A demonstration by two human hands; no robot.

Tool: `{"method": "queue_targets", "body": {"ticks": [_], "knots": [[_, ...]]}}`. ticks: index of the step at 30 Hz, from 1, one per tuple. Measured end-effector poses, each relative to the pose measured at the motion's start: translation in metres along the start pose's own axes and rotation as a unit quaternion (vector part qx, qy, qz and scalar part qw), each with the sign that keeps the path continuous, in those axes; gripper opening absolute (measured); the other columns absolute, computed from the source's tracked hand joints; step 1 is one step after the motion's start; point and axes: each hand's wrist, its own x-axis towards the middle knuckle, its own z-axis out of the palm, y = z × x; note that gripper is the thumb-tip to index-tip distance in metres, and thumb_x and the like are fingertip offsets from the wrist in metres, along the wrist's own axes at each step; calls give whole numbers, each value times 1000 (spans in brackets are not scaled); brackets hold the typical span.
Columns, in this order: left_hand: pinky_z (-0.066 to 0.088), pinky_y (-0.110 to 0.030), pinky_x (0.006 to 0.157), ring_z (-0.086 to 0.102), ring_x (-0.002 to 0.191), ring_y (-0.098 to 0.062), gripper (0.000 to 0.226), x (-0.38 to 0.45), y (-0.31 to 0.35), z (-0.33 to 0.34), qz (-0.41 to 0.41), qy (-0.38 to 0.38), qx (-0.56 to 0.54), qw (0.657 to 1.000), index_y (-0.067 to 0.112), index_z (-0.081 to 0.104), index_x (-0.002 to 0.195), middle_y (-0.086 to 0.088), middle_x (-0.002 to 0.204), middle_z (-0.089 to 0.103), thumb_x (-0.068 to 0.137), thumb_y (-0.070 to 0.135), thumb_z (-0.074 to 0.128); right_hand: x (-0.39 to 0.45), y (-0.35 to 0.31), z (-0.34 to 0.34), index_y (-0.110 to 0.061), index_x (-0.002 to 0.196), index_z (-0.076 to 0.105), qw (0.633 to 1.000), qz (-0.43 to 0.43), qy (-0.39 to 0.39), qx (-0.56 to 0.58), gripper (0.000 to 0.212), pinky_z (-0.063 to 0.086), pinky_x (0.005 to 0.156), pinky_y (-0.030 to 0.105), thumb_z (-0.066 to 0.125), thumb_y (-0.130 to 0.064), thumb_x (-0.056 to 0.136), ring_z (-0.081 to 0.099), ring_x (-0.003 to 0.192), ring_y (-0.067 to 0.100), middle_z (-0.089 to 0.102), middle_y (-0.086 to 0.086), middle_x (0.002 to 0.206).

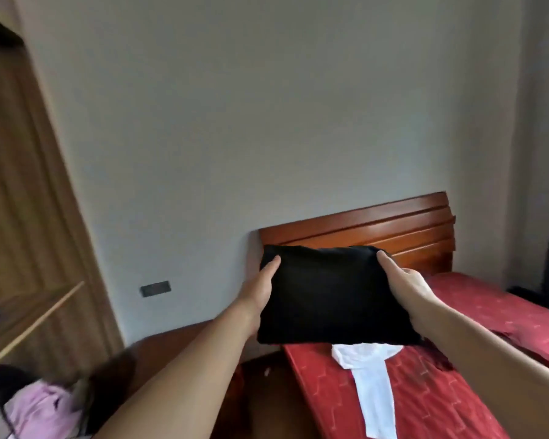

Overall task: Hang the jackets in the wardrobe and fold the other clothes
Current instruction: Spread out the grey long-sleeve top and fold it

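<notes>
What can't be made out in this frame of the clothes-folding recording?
- Fingers of the left hand and right hand: head view, hidden behind the folded black garment; only the thumbs show.
- White garment on the red bed: top covered by the black garment, type unclear.
- Pink clothing: blurred and cut by the lower left edge.
- Wardrobe: blurred, interior cut by the left edge.

No readable text, label, brand name, number or sign appears anywhere in this view. The folded black garment [333, 296] shows plain dark cloth with no print or tag. The red bedcover [425, 391] below it carries only a faint woven pattern, not letters. The white garment [373, 384] lying on that bedcover is blank as well.
</notes>
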Motion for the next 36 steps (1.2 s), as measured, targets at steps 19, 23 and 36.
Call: {"method": "queue_targets", "body": {"ticks": [19, 23, 36], "knots": [[38, -50, 108, 49, 122, -30, 71, -8, -31, -393, -31, 358, -59, 931, 19, 42, 143, -5, 137, 52, 87, 61, 56, -35, 15, 437, -22, 94, 58, 954, -20, -300, -21, 41, 42, 62, 27, 47, -62, 90, 61, 82, 18, 65, -3, 88], [44, -42, 98, 54, 110, -27, 64, 41, -36, -410, -47, 384, -53, 921, 18, 46, 138, -3, 124, 56, 91, 60, 51, 9, 29, 481, -24, 87, 59, 943, -1, -330, -31, 41, 44, 59, 27, 47, -63, 90, 64, 81, 21, 67, 0, 89], [48, -42, 98, 60, 107, -24, 56, 188, -24, -488, -55, 519, -30, 852, 24, 55, 131, -1, 121, 62, 88, 60, 52, 157, 36, 665, -23, 84, 62, 897, 29, -440, -44, 39, 40, 57, 26, 51, -60, 89, 61, 78, 16, 66, -3, 85]]}}
